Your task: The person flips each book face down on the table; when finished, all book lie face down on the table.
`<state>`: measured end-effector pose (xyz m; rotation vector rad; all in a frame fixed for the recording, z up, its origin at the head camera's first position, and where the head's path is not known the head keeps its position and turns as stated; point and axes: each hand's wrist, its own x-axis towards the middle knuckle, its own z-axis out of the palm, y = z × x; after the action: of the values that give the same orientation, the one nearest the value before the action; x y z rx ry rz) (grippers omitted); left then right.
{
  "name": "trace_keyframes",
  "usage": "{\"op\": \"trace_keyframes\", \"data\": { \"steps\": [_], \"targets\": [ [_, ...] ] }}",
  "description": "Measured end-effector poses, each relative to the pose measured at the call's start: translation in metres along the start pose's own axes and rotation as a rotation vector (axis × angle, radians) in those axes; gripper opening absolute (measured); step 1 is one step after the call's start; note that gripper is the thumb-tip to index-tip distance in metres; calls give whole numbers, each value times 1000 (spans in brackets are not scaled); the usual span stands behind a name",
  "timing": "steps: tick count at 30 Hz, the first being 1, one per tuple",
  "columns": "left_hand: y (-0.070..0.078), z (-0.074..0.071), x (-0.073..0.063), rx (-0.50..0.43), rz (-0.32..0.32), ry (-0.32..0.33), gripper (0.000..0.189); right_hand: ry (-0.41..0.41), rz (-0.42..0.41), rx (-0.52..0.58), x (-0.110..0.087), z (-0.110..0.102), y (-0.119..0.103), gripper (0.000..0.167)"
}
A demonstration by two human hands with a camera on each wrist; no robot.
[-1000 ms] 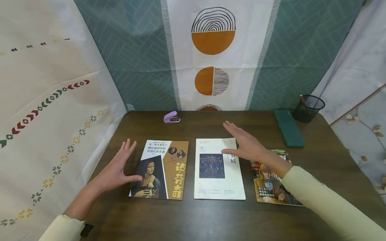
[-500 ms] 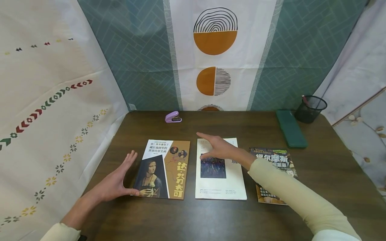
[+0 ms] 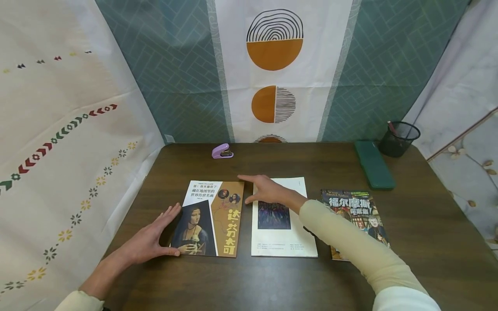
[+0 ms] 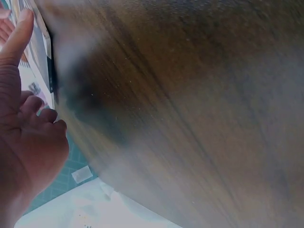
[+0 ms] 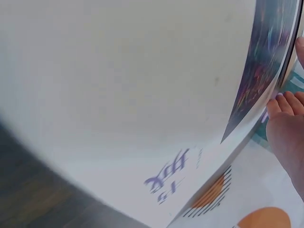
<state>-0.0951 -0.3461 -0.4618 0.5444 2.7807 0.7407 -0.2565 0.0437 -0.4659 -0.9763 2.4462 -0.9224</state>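
A brown, white and black book (image 3: 208, 224) with a painted portrait on its cover lies flat at the left of the table. At its left edge is my left hand (image 3: 149, 242), fingers fairly straight and thumb spread, with the thumb tip at the cover's lower left. My right hand (image 3: 268, 191) reaches across a white magazine (image 3: 285, 244), its fingertips at the brown book's upper right edge. Whether they touch it I cannot tell. The white magazine fills most of the right wrist view. In the left wrist view, the left thumb is beside the book's edge.
A comic-style book (image 3: 359, 209) lies at the right, partly under the right sleeve. Behind it are a green case (image 3: 374, 166) and a black mesh pen holder (image 3: 398, 140). A purple stapler (image 3: 222, 151) sits near the back edge of the dark wooden table (image 3: 218, 283).
My right hand has moved left over the white magazine to the brown book's right edge. My left hand has come slightly closer to that book's left edge. The books have stayed put.
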Motion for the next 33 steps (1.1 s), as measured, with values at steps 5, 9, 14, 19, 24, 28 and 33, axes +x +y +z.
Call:
{"op": "trace_keyframes", "data": {
  "steps": [5, 9, 14, 19, 24, 28, 33],
  "targets": [
    [-2, 1, 1, 29, 31, -6, 123, -4, 4, -35, 9, 1, -4, 85],
    [-2, 1, 3, 31, 49, -34, 123, -11, 2, -71, 16, 1, -2, 80],
    [-2, 0, 4, 51, 43, -64, 125, -26, 4, -86, 22, 1, -1, 74],
    [-1, -2, 6, 135, 60, -76, 120, -39, 5, -109, 23, 3, -3, 67],
    [2, -5, 7, 213, 91, -88, 111, -48, 6, -124, 23, 4, -6, 65],
    [2, -5, 4, 326, 204, -45, 97, -62, -16, -140, 22, 3, -8, 65],
    [-3, -1, 1, 498, 428, 87, 78, -66, -17, -142, 23, 2, -7, 64]
  ]
}}
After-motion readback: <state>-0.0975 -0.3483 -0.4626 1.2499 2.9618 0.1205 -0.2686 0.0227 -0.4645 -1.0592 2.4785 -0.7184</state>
